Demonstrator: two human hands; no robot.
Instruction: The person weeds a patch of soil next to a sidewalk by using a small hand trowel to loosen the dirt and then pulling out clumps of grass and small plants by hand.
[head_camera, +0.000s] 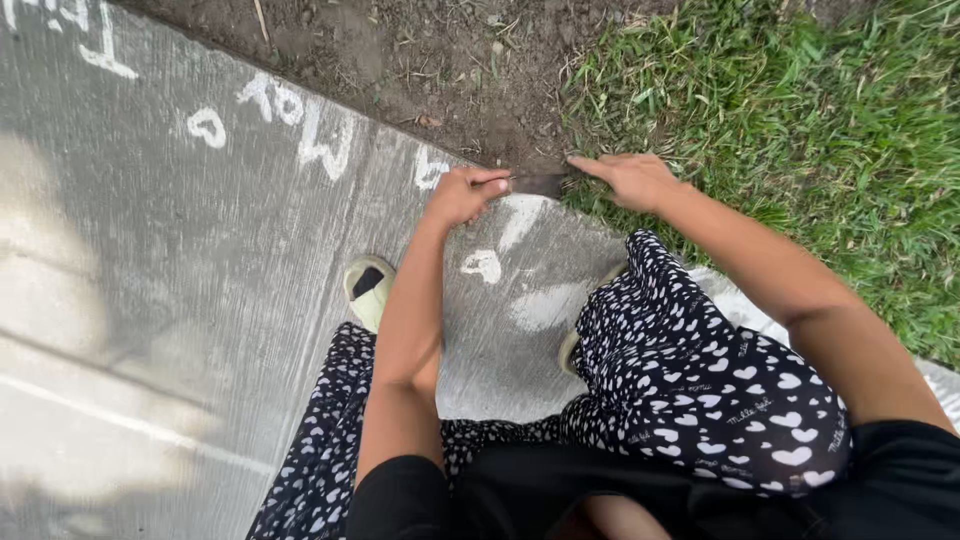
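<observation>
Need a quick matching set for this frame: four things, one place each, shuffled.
1. left hand
2. right hand
3. pale sandal
4. bare soil

a. at the grass edge
b. above the slab, top centre
c. on the concrete, left of the left forearm
d. at the slab's edge, closed on a thin dark tool

Pairs: 1-d, 2-a, 3-c, 4-b

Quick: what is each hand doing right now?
Left hand: closed on a thin dark tool.
Right hand: fingers extended onto the grass edge, holding nothing visible.
</observation>
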